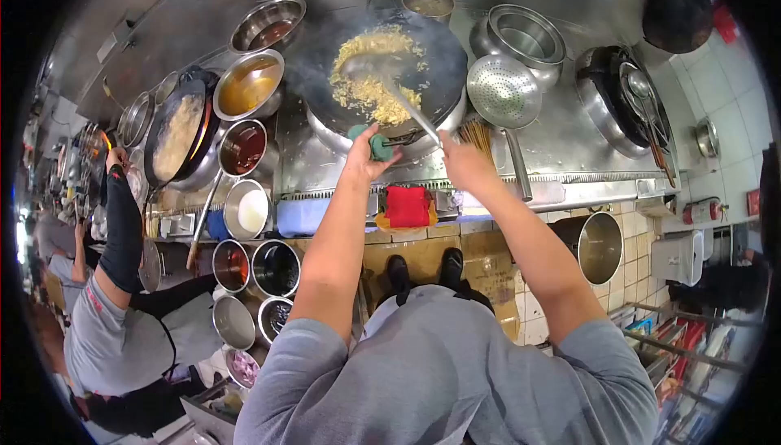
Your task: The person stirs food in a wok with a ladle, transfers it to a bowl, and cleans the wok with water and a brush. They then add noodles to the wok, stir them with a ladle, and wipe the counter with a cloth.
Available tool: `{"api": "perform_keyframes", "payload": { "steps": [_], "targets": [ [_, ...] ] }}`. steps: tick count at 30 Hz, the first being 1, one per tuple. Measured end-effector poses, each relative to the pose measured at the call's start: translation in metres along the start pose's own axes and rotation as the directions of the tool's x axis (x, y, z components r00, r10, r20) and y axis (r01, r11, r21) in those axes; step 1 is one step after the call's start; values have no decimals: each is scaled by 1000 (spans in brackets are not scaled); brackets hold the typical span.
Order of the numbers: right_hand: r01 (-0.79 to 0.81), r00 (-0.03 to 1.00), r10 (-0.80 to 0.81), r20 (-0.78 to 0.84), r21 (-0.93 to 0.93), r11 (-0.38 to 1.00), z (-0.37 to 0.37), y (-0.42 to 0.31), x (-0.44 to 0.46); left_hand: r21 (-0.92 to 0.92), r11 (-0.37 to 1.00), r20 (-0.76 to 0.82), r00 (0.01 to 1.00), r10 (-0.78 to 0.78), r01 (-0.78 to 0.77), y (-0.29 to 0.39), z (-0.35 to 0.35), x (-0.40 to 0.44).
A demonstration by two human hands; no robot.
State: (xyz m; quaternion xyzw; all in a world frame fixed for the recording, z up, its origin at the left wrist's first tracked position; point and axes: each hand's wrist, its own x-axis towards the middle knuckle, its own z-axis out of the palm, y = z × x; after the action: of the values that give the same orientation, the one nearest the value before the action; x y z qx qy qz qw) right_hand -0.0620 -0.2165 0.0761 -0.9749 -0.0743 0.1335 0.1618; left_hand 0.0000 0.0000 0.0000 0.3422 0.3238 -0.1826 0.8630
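A dark wok sits on the burner in front of me, with yellow, crumbly food and some smoke in it. My left hand is closed at the wok's near rim on a green cloth, against the wok handle. My right hand is wrapped round the long metal handle of a ladle. Its blurred head rests in the food. Just right of the wok, a perforated strainer lies near a bamboo brush.
Metal pots of sauces, including one of orange liquid, line the left side. A co-worker reaches toward a second wok there. A lidded pot and another wok stand right. A red cloth hangs at the front edge.
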Motion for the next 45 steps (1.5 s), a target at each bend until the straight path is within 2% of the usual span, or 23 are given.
{"api": "perform_keyframes", "payload": {
  "steps": [2,5,6,9,11,12,14,15,17,18,20,21,24,25,27,29,30,31,32,37,39,42,45],
  "targets": [
    [58,998,-57,-16,97,994,-6,5,-48,31,979,121,972,-203,201,10,6,-28],
    [106,988,-88,-126,146,984,-52,13,-93,-21,979,237,952,-193,204,14,16,-7],
    [98,989,-80,-122,144,985,-53,8,-108,-23,986,154,975,-160,165,4,15,3],
    [1,1000,-1,-1,70,998,-65,-9,-148,-60,987,176,975,-138,151,-16,-3,39],
    [3,998,-9,66,88,996,-128,-11,-190,-207,956,86,977,-193,207,-24,15,-45],
    [20,992,-20,127,4,1000,-163,-6,-210,-255,939,42,973,-229,232,-28,16,-95],
    [-19,968,20,251,-7,1000,-218,-1,-238,-61,940,192,928,-319,336,-51,-19,-142],
    [-13,971,14,239,-5,1000,-218,0,-231,-43,915,259,889,-377,401,-42,-4,-178],
    [122,980,-106,168,-87,989,-206,2,-210,-156,912,97,925,-367,378,-23,25,-172],
    [53,989,-39,139,-94,994,-191,-11,-185,-186,921,51,939,-340,343,-18,33,-143],
    [161,987,-161,12,-148,976,-132,-3,-123,-129,955,172,955,-243,266,-27,18,-57],
    [124,990,-133,-44,-165,979,-102,-8,-96,-111,963,188,956,-224,247,-31,13,-38],
    [75,982,-103,-158,-173,982,-88,-22,-83,-105,947,111,950,-294,305,-68,-11,-76],
    [70,972,-102,-210,-159,985,-89,-26,-85,3,953,73,950,-303,303,-75,-21,-99],
    [61,976,-85,-200,-122,991,-102,-25,-100,55,970,213,946,-245,238,-65,-8,-147],
    [92,982,-87,-171,22,996,-104,-22,-119,-183,904,9,920,-391,386,-33,29,-133],
    [93,988,-88,-125,34,995,-109,-21,-127,-139,936,198,935,-293,323,-30,22,-81],
    [51,997,-48,-65,46,998,-118,-21,-136,-168,956,208,956,-205,241,-31,16,-42],
    [2,1000,-2,-7,55,998,-127,-18,-149,-136,963,166,964,-209,232,-32,17,-50],
    [97,989,-83,124,-115,989,-198,-10,-203,-88,940,207,929,-307,330,-37,21,-154],
    [94,993,-84,84,-123,988,-187,-15,-178,-91,957,97,959,-266,275,-16,46,-143],
    [92,992,-106,-64,-192,977,-125,-6,-110,-37,966,163,956,-246,255,-36,21,-66],
    [47,986,-70,-150,-156,987,-93,-14,-88,-18,978,170,964,-203,209,-64,0,-77]
  ]
}}
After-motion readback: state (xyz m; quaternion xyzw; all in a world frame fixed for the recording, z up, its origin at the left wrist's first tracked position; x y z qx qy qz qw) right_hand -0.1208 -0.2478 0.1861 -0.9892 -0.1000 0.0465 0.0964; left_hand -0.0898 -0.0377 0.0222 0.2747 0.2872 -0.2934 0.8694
